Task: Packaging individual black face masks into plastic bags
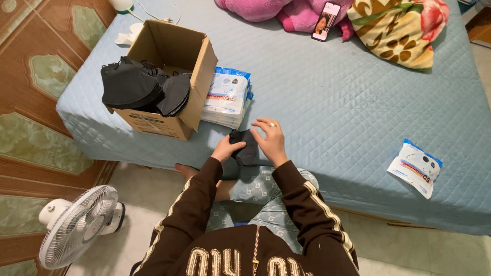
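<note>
black and soft, a folded face mask (245, 147) sits at the near edge of the quilted blue mattress (332, 97), pinched by the left hand (226, 148) at its left corner while the right hand (270, 139) presses fingers on its right side; its lower part is hard to make out against the patterned trousers. just left of the grip stands a stack of white plastic packets (227, 97), then a cardboard box (171, 76) heaped with dark masks. well right lies one sealed packet (415, 167).
</note>
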